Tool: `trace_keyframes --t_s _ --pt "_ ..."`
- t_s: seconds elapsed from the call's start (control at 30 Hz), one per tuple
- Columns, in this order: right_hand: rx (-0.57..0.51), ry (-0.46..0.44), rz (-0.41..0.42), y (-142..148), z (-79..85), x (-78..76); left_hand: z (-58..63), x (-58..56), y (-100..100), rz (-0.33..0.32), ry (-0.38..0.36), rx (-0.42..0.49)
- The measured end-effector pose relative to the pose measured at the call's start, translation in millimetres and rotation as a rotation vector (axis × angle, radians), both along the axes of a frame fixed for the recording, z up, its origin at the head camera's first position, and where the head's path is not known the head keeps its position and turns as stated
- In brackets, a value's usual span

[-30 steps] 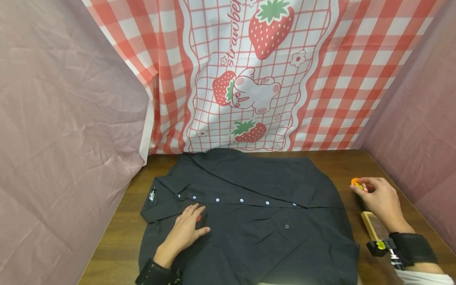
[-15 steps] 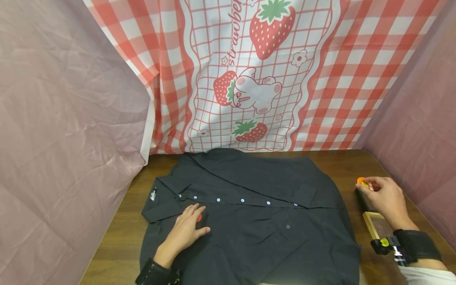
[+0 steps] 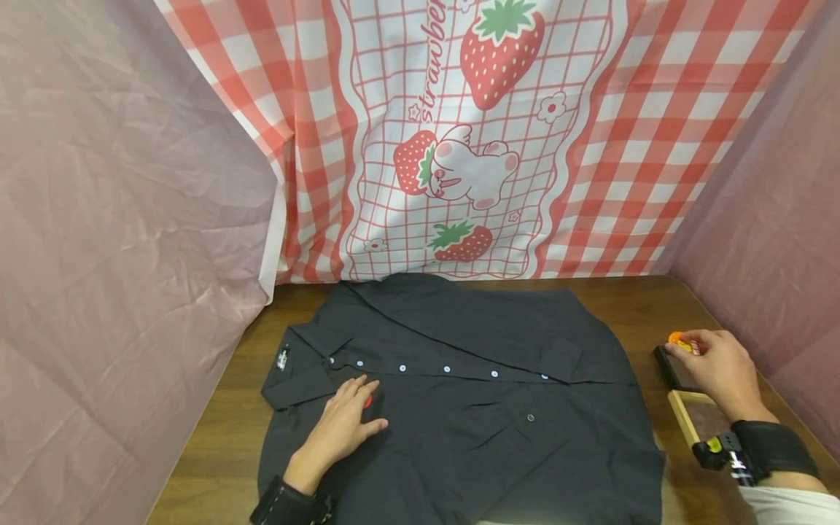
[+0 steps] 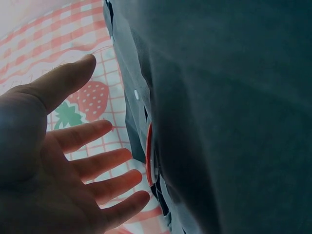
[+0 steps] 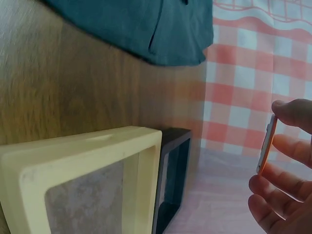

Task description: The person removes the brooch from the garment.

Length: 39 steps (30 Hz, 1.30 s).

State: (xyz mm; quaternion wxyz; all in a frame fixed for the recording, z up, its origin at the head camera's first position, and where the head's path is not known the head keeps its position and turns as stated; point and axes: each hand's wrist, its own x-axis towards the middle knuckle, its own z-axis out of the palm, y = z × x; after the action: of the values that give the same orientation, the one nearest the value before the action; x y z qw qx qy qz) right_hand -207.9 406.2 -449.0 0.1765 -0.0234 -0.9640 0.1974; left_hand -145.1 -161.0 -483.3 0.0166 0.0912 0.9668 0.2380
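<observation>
A dark button-up shirt [image 3: 446, 423] lies spread on the table with its collar to the left. My left hand [image 3: 341, 419] hovers over its left part, fingers spread and holding nothing. A round red-edged badge [image 3: 368, 400] rests on the shirt beside those fingers; the left wrist view shows this red badge [image 4: 149, 156] edge-on, just past the fingertips. On the right side, my right hand [image 3: 725, 372] pinches a round orange badge [image 3: 677, 340] between thumb and fingers. The right wrist view shows this orange badge [image 5: 266, 146] edge-on, above the black tray [image 3: 667, 369].
A pale wooden-rimmed tray [image 3: 682, 419] stands against the near side of the black one, right of the shirt. Brown wooden tabletop [image 3: 216, 437] shows around the shirt. A red-checked strawberry cloth [image 3: 630, 182] hangs behind, with pink cloth [image 3: 131, 255] at both sides.
My right hand has moved a little to the right with the orange badge, from left of the black tray to over its far end. The left hand and shirt stay put.
</observation>
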Motion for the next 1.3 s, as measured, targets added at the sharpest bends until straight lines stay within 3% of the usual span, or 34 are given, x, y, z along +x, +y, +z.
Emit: trace_keyframes --t_s 0.4,0.67,0.9,1.3 --pt "0.02 -0.108 -0.024 10 -2.5 -2.6 0.0 -0.9 -1 0.008 -0.025 0.008" --pt "0.01 -0.168 -0.035 24 -12.5 -6.4 -1.8 0.0 -2 0.01 -0.021 0.019" --pt "0.02 -0.172 -0.031 31 -21.9 -7.9 -1.4 -0.8 -2 0.013 -0.02 0.027" --pt "0.002 -0.261 -0.065 34 -23.3 -13.4 -0.8 -1.5 -4 0.019 -0.031 0.024"
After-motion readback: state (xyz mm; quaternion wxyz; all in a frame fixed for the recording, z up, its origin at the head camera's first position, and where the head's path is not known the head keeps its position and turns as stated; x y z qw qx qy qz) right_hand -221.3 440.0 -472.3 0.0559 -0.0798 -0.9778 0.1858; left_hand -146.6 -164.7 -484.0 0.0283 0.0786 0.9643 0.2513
